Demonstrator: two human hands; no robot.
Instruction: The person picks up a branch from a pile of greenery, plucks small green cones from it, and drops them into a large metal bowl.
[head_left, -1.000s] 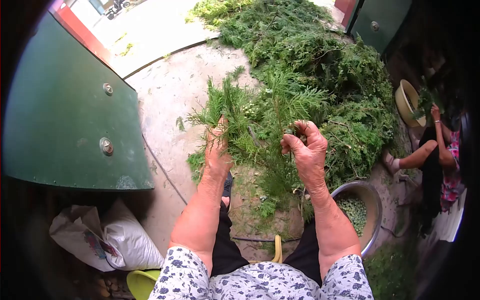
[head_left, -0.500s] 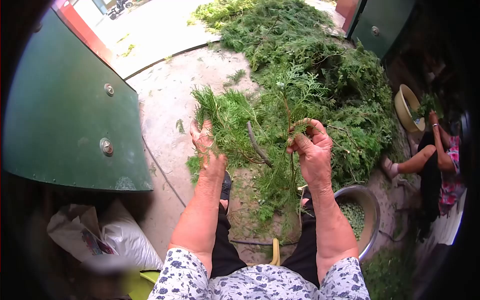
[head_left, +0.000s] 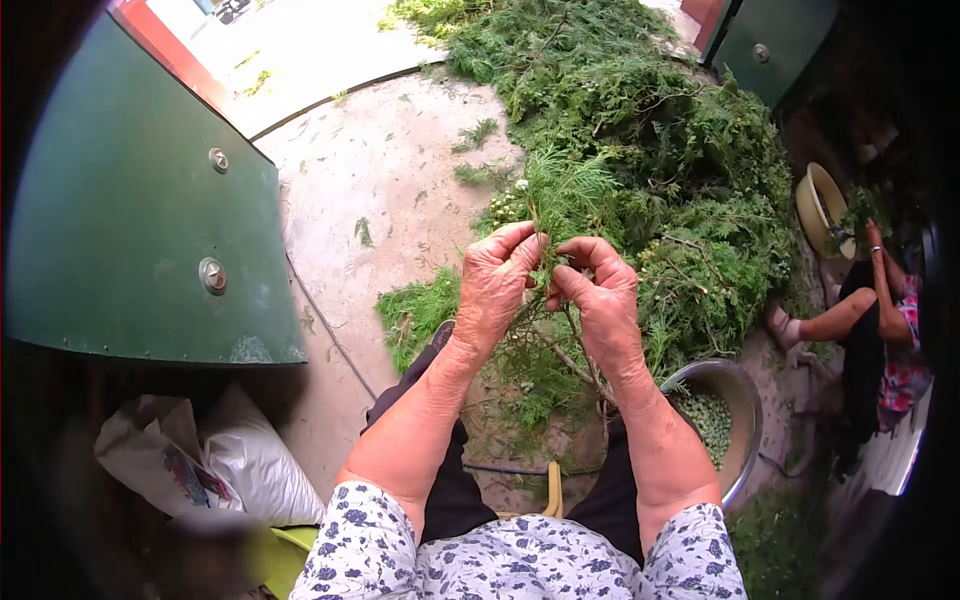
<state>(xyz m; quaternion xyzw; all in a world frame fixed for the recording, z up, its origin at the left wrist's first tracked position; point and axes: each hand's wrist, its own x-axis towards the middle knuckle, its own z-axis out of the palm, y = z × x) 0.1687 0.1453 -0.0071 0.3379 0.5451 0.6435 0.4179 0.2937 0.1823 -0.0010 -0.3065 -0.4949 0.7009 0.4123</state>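
Observation:
Close together over my lap, both hands work on one green conifer sprig with flat, feathery leaves. My left hand pinches its stem between thumb and fingertips. Just to the right, my right hand has thumb and fingers pressed together on the sprig's lower part. Bare-looking twigs run down below the hands toward my knees. Beside my right forearm stands a metal basin, partly hidden by that arm, with many small green cones in it.
A large heap of cut branches fills the floor ahead and right. Loose foliage lies left of my hands. A green metal door and white sacks are on the left. Another person sits right, near a yellowish basin.
My left hand has come away from the foliage at left and moved right, closing on the sprig beside my right hand. My right hand has shifted slightly left and down.

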